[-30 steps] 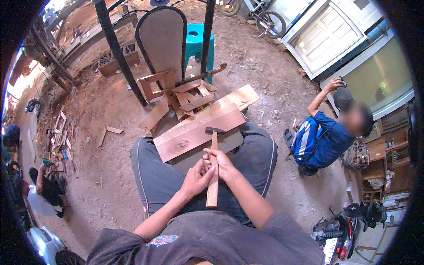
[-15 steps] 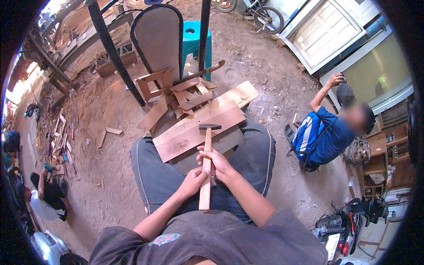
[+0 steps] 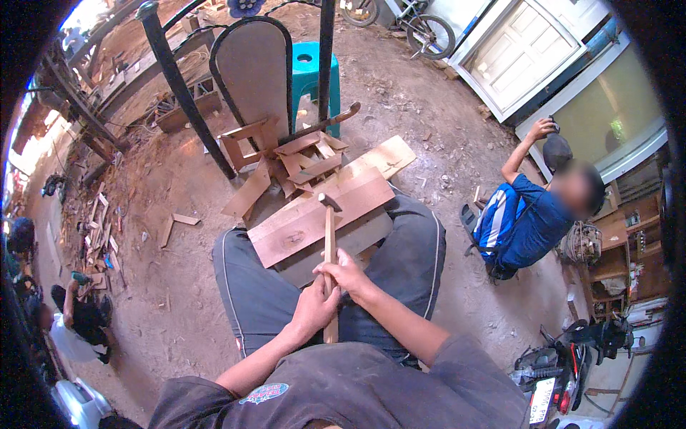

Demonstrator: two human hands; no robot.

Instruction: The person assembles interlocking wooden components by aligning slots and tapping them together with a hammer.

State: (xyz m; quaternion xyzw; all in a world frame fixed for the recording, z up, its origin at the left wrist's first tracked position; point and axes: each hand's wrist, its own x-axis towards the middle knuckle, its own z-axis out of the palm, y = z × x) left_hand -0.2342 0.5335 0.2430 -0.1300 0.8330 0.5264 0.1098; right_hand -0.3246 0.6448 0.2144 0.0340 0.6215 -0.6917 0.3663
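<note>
The hammer [image 3: 329,239] points away from the body toward the plank [image 3: 293,229], its head [image 3: 329,202] showing over the middle of the plank; whether the two touch, I cannot tell. Both hands grasp the wooden handle on the near side of the plank, the left hand [image 3: 315,306] farther from it, the right hand [image 3: 346,275] nearer to it. The plank lies slanting across the legs [image 3: 246,286]. A paler board [image 3: 389,156] shows along its far edge, a duller board [image 3: 357,234] along its near edge. Beyond the plank are a heap of wood pieces [image 3: 314,170], a rounded panel [image 3: 251,71] with a black rim and a blue-green stool [image 3: 306,69]. Well to the right of the plank is a person [image 3: 532,229] in a blue shirt, one arm raised
</note>
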